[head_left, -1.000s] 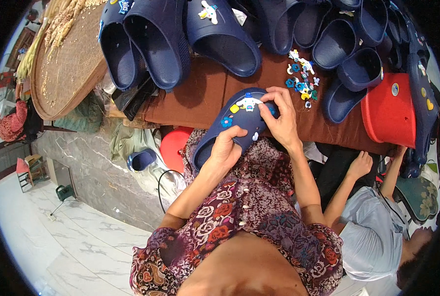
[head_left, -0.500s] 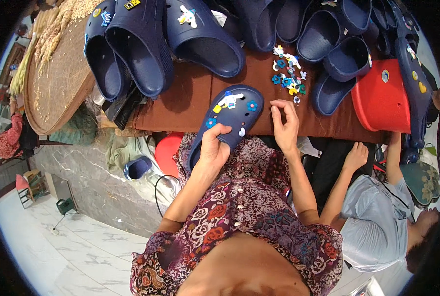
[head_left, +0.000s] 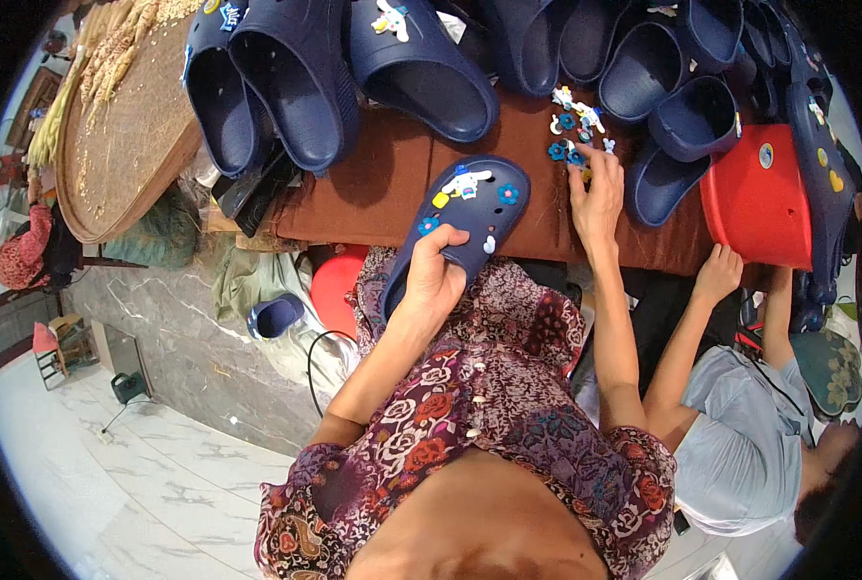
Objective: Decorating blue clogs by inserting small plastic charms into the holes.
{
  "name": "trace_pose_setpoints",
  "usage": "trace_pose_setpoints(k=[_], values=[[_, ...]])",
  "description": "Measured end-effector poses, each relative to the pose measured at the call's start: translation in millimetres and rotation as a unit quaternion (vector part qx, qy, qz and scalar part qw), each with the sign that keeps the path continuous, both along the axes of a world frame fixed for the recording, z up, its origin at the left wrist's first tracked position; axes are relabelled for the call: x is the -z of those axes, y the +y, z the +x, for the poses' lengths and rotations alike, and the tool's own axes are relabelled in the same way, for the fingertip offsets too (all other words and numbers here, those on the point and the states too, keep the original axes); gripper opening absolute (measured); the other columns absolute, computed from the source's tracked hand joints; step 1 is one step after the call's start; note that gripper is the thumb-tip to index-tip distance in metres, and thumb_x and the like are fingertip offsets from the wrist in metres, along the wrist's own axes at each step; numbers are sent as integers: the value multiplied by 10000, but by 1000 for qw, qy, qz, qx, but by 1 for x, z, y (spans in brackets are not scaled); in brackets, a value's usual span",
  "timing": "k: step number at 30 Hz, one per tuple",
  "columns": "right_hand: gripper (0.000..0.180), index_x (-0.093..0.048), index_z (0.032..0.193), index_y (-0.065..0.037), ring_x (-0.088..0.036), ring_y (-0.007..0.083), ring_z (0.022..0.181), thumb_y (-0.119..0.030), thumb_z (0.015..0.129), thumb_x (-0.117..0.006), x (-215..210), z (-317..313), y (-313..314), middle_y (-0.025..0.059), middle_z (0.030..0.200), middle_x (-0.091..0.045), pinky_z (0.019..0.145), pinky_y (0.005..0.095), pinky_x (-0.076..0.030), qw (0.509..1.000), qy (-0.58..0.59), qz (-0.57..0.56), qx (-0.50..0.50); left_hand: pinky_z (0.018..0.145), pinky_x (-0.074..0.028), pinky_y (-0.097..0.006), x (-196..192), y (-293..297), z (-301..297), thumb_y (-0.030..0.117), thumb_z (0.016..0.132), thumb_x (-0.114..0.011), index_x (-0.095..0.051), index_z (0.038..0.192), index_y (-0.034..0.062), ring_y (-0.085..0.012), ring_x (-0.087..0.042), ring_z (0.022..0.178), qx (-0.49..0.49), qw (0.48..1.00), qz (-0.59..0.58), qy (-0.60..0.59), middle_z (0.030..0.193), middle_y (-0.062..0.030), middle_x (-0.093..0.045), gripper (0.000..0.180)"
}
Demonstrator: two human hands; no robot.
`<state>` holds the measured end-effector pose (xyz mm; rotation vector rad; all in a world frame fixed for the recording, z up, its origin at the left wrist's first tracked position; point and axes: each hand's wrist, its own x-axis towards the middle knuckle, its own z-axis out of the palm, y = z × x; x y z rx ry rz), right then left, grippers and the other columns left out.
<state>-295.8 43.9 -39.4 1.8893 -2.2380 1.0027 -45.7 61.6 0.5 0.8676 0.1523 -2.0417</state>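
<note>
In my left hand (head_left: 436,266) is a navy clog (head_left: 472,224), gripped with the thumb on top. Its upper carries a white character charm (head_left: 466,184), blue flower charms (head_left: 508,194) and a small white charm (head_left: 489,245). Several holes in it stay bare. My right hand (head_left: 598,198) reaches over a loose pile of shoe charms (head_left: 586,116) on the brown cloth, fingers bent down and a little apart at its near edge. The fingers cover part of the pile, and I see no charm held in them.
Several navy clogs (head_left: 421,82) line the far side of the brown-covered table (head_left: 373,208). To the right stands a red basin (head_left: 758,198), with a co-worker's hand (head_left: 719,274) at its near edge. A woven tray (head_left: 127,169) lies at far left. A clog (head_left: 276,316) sits lower left.
My right hand has moved forward and right, from beside the clog to the charm pile. The left hand still holds the clog. The co-worker's hand has come up to the red basin.
</note>
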Motion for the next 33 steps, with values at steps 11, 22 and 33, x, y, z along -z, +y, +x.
trace_pose_setpoints(k=[11, 22, 33], values=[[217, -652, 1089, -66, -586, 331, 988, -121, 884, -696, 3, -5, 0, 131, 1031, -604, 857, 423, -457, 998, -55, 6, -1, 990, -534, -431, -2, -8, -3, -73, 764, -534, -468, 1307, -68, -333, -622, 1119, -3, 1000, -24, -10, 1241, -185, -597, 547], [155, -682, 1080, -7, -617, 101, 820, -52, 931, -671, -38, 77, 43, 57, 922, -675, 733, 255, -495, 893, -433, 64, -106, 947, -563, -414, -8, -12, -2, 13, 845, -547, -479, 1288, -57, -294, -647, 1083, 13, 999, -26, -23, 1216, -174, -611, 453], [148, -715, 1008, 6, -652, 139, 779, -47, 871, -730, -47, 83, 29, 81, 912, -680, 719, 272, -520, 924, -355, 48, -135, 1003, -525, -386, -15, -15, 0, 40, 879, -538, -519, 1280, -56, -265, -639, 1117, 47, 998, -35, -14, 1225, -162, -626, 413]])
